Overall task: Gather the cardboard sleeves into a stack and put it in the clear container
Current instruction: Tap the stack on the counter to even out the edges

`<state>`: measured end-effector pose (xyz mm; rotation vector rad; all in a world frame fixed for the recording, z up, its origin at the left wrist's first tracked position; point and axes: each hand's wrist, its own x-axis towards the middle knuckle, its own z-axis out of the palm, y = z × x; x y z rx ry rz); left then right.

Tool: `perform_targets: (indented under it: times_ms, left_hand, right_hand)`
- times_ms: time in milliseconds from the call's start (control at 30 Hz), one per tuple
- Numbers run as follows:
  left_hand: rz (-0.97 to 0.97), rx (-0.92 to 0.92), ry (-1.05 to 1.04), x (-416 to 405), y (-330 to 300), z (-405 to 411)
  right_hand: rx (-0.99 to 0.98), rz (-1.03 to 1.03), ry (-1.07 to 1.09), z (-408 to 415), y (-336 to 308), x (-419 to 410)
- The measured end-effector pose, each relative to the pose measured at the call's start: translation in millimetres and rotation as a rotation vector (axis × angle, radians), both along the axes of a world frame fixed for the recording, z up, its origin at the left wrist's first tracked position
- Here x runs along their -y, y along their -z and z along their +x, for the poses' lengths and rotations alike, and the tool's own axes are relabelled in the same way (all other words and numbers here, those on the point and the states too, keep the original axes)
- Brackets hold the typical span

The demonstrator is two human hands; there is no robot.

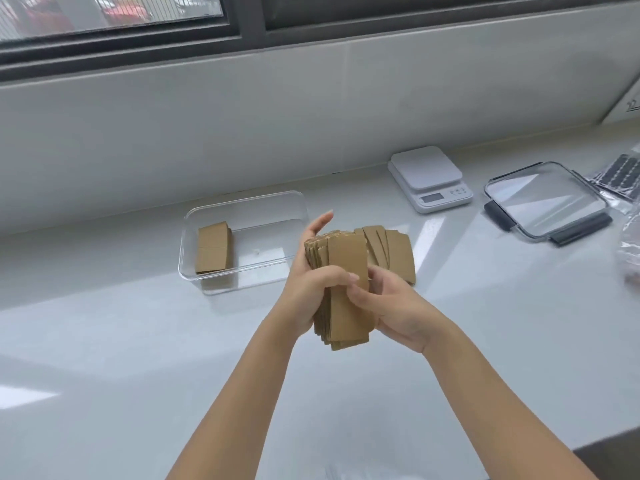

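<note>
Both hands squaring a bundle of cardboard sleeves beside the clear container

Head view: the left hand (311, 289) is wrapping around the left side of the stack of cardboard sleeves (346, 292), thumb pressing across the front card, while the right hand (388, 303) is pinching the right edge; both are closed on the bundle, which is being held above the counter (138, 341) with its long axis running away from the person. Behind it, more sleeves are fanning out to the right, not yet aligned. The clear container (242, 202) is lying just to the left and slightly beyond, nearer the left hand, already holding a small pile of sleeves (213, 249) at its left end. The right fingertips and the bundle's far side are hiding behind cardboard, so how many sleeves are loose is unclear.
</note>
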<state>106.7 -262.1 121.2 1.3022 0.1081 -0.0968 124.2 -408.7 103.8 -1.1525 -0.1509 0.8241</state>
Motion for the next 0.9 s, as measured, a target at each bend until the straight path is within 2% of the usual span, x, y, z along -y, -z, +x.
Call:
perform_targets:
  times_ms: [67, 200, 300, 400, 533, 700, 900]
  left_hand:
    - [0.044, -0.029, 0.023, 22, 4, 25]
    - [0.249, -0.166, 0.089, 51, 17, 63]
    - [0.352, -0.255, -0.031, 68, 40, 88]
    - [0.357, -0.410, -0.150, 70, 66, 106]
    - [0.493, -0.636, -0.189, 61, 93, 128]
    - [0.644, -0.708, -0.181, 61, 103, 142]
    - [0.664, -0.798, -0.130, 58, 114, 154]
  right_hand:
    - [0.033, -0.045, 0.044, 25, 1, 26]
    - [0.067, -0.288, 0.157, 59, 12, 57]
    - [-0.025, -0.364, 0.213, 91, 26, 68]
    - [-0.100, -0.451, 0.334, 121, 46, 72]
    - [-0.166, -0.519, 0.339, 149, 68, 73]
    - [-0.188, -0.554, 0.331, 160, 88, 68]
    - [-0.159, -0.674, 0.338, 161, 100, 60]
